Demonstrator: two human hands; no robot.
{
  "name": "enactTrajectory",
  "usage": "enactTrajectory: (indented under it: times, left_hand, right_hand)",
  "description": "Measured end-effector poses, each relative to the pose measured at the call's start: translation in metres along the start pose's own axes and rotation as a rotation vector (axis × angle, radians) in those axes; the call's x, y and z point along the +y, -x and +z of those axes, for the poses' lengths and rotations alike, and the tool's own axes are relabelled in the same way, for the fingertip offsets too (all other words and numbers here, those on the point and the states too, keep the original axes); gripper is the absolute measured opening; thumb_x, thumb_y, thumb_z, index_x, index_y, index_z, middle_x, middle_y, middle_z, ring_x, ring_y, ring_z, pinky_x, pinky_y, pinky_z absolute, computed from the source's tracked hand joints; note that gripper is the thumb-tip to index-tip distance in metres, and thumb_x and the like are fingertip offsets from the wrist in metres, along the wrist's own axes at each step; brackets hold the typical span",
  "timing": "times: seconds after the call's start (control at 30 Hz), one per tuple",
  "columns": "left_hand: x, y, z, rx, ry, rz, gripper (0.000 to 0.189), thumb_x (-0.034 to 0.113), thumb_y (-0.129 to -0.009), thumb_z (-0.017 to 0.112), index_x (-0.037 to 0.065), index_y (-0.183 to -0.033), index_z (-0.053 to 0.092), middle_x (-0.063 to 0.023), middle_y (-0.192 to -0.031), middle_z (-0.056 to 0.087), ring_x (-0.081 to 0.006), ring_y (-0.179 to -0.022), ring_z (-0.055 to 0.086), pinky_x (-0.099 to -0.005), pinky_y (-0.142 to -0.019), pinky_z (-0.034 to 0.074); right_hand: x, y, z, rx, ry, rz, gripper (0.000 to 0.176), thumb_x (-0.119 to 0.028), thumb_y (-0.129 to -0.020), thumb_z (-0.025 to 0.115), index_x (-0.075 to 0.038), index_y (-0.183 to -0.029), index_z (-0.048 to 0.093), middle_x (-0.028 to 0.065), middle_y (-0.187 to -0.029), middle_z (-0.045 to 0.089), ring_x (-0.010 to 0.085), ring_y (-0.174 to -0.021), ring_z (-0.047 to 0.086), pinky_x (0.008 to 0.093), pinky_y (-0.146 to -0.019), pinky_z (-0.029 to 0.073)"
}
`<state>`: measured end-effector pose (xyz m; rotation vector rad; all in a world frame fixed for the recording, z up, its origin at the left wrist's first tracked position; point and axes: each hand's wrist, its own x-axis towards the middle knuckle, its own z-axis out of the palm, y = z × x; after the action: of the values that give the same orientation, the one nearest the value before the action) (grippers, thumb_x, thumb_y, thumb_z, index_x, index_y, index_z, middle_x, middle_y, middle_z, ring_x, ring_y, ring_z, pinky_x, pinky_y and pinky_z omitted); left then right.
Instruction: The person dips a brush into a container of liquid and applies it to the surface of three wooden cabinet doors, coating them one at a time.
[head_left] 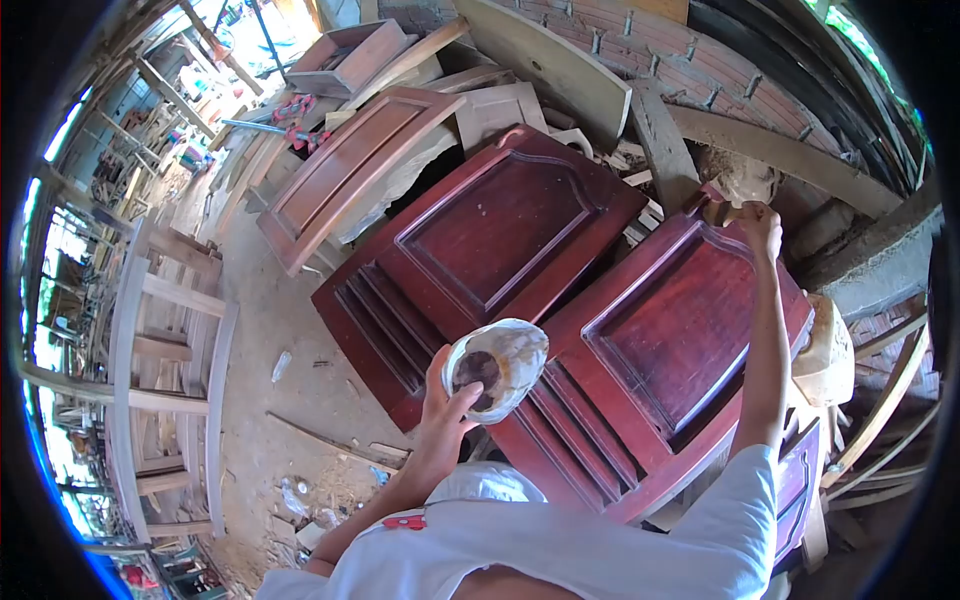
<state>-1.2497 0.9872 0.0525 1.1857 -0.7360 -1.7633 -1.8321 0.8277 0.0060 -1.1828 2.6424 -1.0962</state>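
Note:
My left hand (450,405) is wrapped round a whitish, stained tub (520,355) with a little dark liquid in its bottom, tilted toward me. The thumb reaches over its rim. Stretched out far to the right, my right hand (762,230) grips a paintbrush (716,210) at the far top edge of a dark red wooden panel (690,320). The brush's bristles are small and hard to make out. Beside that panel leans a second dark red panel (490,225) with a raised frame and grooved slats; the tub hangs in front of both panels' near parts.
A lighter brown panel (360,165) leans behind on the left. A pale wooden frame (165,390) stands at far left. Wood scraps and a long strip (330,437) lie on the dirt floor. At right are a yellowish plastic jug (825,350) and a beam (780,155) before a brick wall.

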Motion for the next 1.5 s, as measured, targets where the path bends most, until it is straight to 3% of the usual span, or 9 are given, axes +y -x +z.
enactTrajectory:
  times: [0.33,0.43,0.57,0.83,1.1,1.17,1.33,1.4,1.5]
  left_hand:
    - [-0.004,0.002,0.012,-0.01,-0.007,-0.024,0.072,0.014,-0.087,0.057,0.017,-0.151,0.024,-0.0145,-0.144,0.038,-0.0324,-0.132,0.045,-0.0527,-0.094,0.052]
    - [-0.009,0.001,0.017,-0.015,-0.079,-0.062,0.066,0.03,-0.086,0.057,0.019,-0.146,0.032,-0.0136,-0.147,0.035,-0.0345,-0.134,0.042,-0.0607,-0.085,0.053]
    - [-0.012,0.005,0.029,-0.13,-0.266,0.026,0.064,0.029,-0.089,0.054,0.015,-0.146,0.031,-0.0135,-0.147,0.034,-0.034,-0.135,0.041,-0.0582,-0.09,0.053]
    - [-0.009,0.009,0.017,-0.081,-0.088,-0.141,0.069,0.027,-0.091,0.057,0.022,-0.151,0.025,-0.012,-0.148,0.034,-0.0323,-0.134,0.042,-0.0553,-0.096,0.047]
    - [-0.008,0.011,0.026,-0.183,-0.099,-0.12,0.069,0.029,-0.092,0.058,0.023,-0.152,0.023,-0.0111,-0.149,0.034,-0.0316,-0.133,0.043,-0.0528,-0.094,0.049]
    - [-0.012,0.011,0.03,-0.176,-0.152,-0.109,0.061,0.031,-0.093,0.052,0.024,-0.149,0.028,-0.0108,-0.149,0.036,-0.0322,-0.133,0.045,-0.0569,-0.093,0.051]
    - [-0.012,0.012,0.036,-0.199,-0.074,-0.161,0.066,0.022,-0.095,0.055,0.022,-0.152,0.022,-0.0124,-0.149,0.033,-0.0315,-0.134,0.043,-0.0539,-0.096,0.049]
    - [-0.017,0.012,0.034,-0.195,-0.058,-0.179,0.066,0.021,-0.095,0.055,0.022,-0.152,0.022,-0.0127,-0.149,0.033,-0.0317,-0.134,0.043,-0.0545,-0.097,0.049]
    - [-0.02,0.011,0.036,-0.198,-0.072,-0.18,0.067,0.021,-0.095,0.056,0.022,-0.153,0.022,-0.0132,-0.149,0.033,-0.032,-0.134,0.043,-0.0552,-0.098,0.048]
  right_hand:
    - [-0.029,0.03,-0.061,0.091,0.516,0.129,0.03,-0.033,-0.078,0.066,-0.019,-0.103,0.073,0.0125,-0.101,0.073,0.0322,-0.093,0.072,0.0455,-0.08,0.056]
    - [-0.035,0.028,-0.042,0.138,0.085,0.125,0.033,-0.043,-0.085,0.058,-0.021,-0.105,0.074,0.0157,-0.103,0.071,0.0392,-0.099,0.068,0.0468,-0.086,0.053]
    - [0.01,0.018,-0.022,0.191,0.034,0.206,0.037,-0.045,-0.082,0.063,-0.018,-0.105,0.074,0.0155,-0.101,0.072,0.0339,-0.097,0.07,0.0428,-0.085,0.054]
    - [0.143,0.049,-0.134,0.21,0.104,0.254,0.028,-0.035,-0.086,0.061,-0.015,-0.096,0.077,0.0098,-0.087,0.075,0.0278,-0.087,0.072,0.0407,-0.079,0.055]
    - [0.133,0.071,-0.168,0.342,0.211,-0.201,0.024,-0.026,-0.092,0.059,-0.01,-0.105,0.071,0.0137,-0.088,0.073,0.0267,-0.074,0.071,0.0383,-0.07,0.054]
    - [0.09,0.102,-0.181,0.049,0.261,-0.164,0.026,-0.026,-0.093,0.059,-0.011,-0.111,0.069,0.0135,-0.092,0.073,0.0264,-0.076,0.07,0.0386,-0.071,0.053]
    - [0.113,0.13,-0.178,-0.052,0.357,-0.489,0.024,-0.03,-0.093,0.063,-0.014,-0.108,0.072,0.0102,-0.085,0.072,0.0217,-0.065,0.07,0.036,-0.066,0.054]
    - [0.062,0.154,-0.21,-0.417,0.184,-0.15,0.026,-0.029,-0.092,0.064,-0.008,-0.106,0.072,0.0099,-0.083,0.072,0.017,-0.065,0.07,0.0327,-0.066,0.054]
    - [0.059,0.143,-0.229,-0.416,0.063,-0.078,0.023,-0.025,-0.091,0.064,-0.006,-0.103,0.072,0.0105,-0.081,0.072,0.0161,-0.065,0.07,0.0311,-0.064,0.053]
